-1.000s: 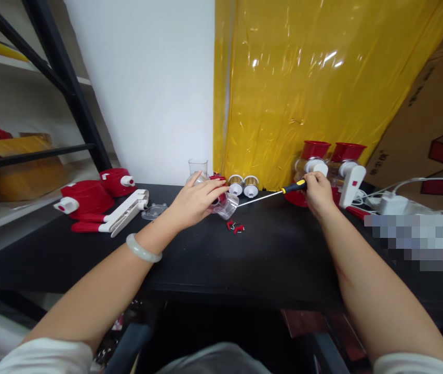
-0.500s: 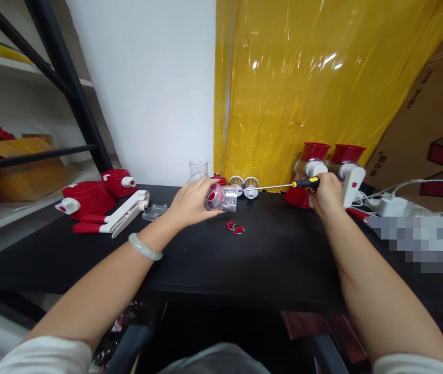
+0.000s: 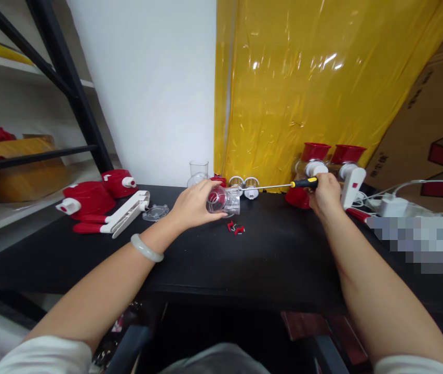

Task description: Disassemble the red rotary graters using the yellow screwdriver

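My left hand (image 3: pixel 197 203) is closed round a clear plastic housing (image 3: pixel 229 201), tilted on its side above the black table. In my right hand (image 3: pixel 326 193) is the black-and-yellow handle of a screwdriver (image 3: pixel 279 186), held level with its shaft pointing left. The screwdriver's tip reaches the upper right part of the housing; whether it touches a screw there is too small to tell. Below the housing lie small red parts (image 3: pixel 238 231) with what look like screws. Two white drums (image 3: pixel 251 188) with metal mesh faces stand just behind the shaft.
Red bases (image 3: pixel 86 200), a white crank arm with red handle (image 3: pixel 126 214) and a clear disc (image 3: pixel 156 213) lie on the left. Assembled red-and-white graters (image 3: pixel 348 166) stand at back right, beside cables and a white plug (image 3: pixel 394 206). A clear hopper (image 3: pixel 198 170) stands behind my left hand.
The housing has turned slightly in my left hand and shifted a little right. The screwdriver and my right hand have moved slightly left.
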Demonstrator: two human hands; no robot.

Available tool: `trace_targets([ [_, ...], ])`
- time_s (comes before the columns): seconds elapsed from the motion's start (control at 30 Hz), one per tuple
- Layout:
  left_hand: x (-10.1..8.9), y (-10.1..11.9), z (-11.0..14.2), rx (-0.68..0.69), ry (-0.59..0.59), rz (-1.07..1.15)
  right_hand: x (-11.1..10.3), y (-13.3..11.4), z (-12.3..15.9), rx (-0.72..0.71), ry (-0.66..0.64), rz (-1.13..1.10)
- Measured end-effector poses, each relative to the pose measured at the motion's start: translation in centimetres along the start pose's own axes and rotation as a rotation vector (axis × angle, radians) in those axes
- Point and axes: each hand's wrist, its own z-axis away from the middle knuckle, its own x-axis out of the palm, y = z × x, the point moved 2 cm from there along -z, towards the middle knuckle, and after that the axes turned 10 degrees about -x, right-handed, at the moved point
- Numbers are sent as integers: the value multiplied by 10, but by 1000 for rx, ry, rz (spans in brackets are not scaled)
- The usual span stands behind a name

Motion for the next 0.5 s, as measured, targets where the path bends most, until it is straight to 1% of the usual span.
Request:
trace_targets([
  [0.13,0,1,1,-2,-6,-2,1,1,-1,-27,-21,-8],
  [0.3,0,0,1,-3,5,2,0,3,0,-43,-42,-13],
  [0.5,0,-1,0,8,23,4,1,4,1,-96,-58,10],
])
